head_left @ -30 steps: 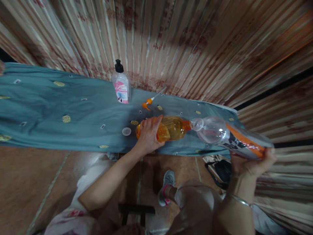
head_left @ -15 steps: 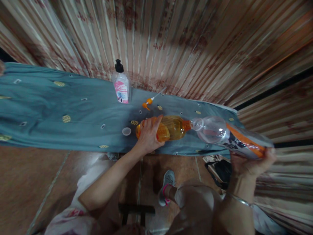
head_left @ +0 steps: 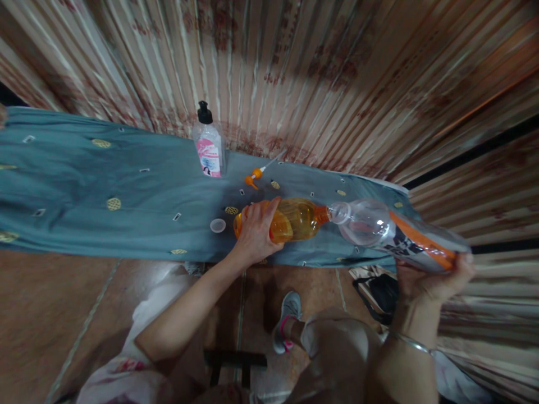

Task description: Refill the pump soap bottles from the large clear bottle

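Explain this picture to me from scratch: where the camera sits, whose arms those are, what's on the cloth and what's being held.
The camera sits on a person's head and looks down, so both arms are that person's own. The left hand grips an orange bottle, tipped on its side. The right hand holds a clear bottle with an orange label, also tipped; the two necks meet mouth to mouth. Below them lies a blue cloth. On it stand a soap bottle and lie an orange pump and a small white cap. A striped curtain hangs behind.
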The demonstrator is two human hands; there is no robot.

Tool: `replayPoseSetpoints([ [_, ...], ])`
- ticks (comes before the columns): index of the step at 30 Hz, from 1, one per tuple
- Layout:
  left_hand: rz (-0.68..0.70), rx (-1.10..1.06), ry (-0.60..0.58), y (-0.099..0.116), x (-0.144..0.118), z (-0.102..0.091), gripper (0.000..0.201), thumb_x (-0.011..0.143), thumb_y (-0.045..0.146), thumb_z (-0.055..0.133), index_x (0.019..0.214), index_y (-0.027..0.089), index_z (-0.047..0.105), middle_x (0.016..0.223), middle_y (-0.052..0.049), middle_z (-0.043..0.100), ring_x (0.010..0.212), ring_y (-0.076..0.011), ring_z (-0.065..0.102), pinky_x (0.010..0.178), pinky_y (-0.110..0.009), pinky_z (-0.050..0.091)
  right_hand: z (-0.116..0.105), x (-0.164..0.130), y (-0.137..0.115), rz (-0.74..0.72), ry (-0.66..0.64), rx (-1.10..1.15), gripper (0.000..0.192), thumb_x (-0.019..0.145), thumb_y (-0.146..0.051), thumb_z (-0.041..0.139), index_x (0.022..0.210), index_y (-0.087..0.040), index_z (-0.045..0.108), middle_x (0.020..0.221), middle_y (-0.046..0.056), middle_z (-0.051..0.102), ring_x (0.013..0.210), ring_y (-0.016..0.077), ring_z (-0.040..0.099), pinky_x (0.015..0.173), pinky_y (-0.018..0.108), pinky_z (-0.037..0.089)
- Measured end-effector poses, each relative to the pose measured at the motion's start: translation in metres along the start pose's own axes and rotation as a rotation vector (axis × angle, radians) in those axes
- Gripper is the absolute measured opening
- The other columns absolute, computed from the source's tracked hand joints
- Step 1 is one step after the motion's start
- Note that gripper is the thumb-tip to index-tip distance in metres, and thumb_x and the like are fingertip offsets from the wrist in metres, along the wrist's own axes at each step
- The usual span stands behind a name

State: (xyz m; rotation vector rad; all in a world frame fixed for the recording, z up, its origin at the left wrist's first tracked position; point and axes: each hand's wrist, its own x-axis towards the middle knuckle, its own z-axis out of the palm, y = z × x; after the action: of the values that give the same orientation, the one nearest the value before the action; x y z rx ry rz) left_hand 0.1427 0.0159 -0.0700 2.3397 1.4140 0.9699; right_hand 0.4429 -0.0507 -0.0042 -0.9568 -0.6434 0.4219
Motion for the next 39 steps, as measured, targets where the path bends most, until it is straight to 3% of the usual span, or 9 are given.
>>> replayPoseSetpoints([
  [6, -0.006, 0.010, -0.007, -0.0003, 0.0001, 0.0001, 0.096, 0.059, 0.036, 0.076, 0.142, 0.017, 0.029, 0.130, -0.015, 0.050, 0.118, -0.0341, 0.047, 0.104, -0.050, 0.031, -0.0016, 0.0012, -0.0002, 0.008, 0.008, -0.003, 0.039, 0.058, -0.054, 0.061, 0.077, -0.020, 0.057, 0.089, 0.001, 0.062, 0.091, 0.0238, 0.064, 0.060, 0.037, 0.056],
  [17, -0.002, -0.008, -0.002, -0.0007, 0.0002, 0.0008, 0.097, 0.059, 0.036, 0.075, 0.142, 0.018, 0.028, 0.131, -0.014, 0.049, 0.119, -0.0343, 0.046, 0.104, -0.050, 0.031, 0.0037, -0.0002, -0.0027, 0.004, 0.028, -0.018, 0.041, 0.055, -0.054, 0.061, 0.080, -0.021, 0.058, 0.091, 0.000, 0.062, 0.091, 0.0244, 0.063, 0.063, 0.040, 0.057],
  [31, -0.014, -0.019, -0.022, -0.0003, 0.0001, -0.0001, 0.098, 0.059, 0.033, 0.076, 0.143, 0.019, 0.027, 0.132, -0.014, 0.048, 0.120, -0.0344, 0.045, 0.105, -0.051, 0.029, 0.0009, 0.0002, -0.0022, 0.002, -0.015, -0.022, 0.038, 0.059, -0.054, 0.059, 0.074, -0.018, 0.057, 0.088, 0.001, 0.062, 0.088, 0.0210, 0.064, 0.054, 0.029, 0.052],
  [39, -0.006, -0.014, -0.011, -0.0006, 0.0004, 0.0008, 0.099, 0.059, 0.034, 0.076, 0.143, 0.019, 0.028, 0.131, -0.014, 0.049, 0.118, -0.0339, 0.046, 0.104, -0.050, 0.031, -0.0013, 0.0009, 0.0003, 0.010, 0.046, 0.004, 0.039, 0.058, -0.053, 0.061, 0.078, -0.020, 0.057, 0.086, 0.000, 0.062, 0.090, 0.0228, 0.063, 0.058, 0.033, 0.054],
])
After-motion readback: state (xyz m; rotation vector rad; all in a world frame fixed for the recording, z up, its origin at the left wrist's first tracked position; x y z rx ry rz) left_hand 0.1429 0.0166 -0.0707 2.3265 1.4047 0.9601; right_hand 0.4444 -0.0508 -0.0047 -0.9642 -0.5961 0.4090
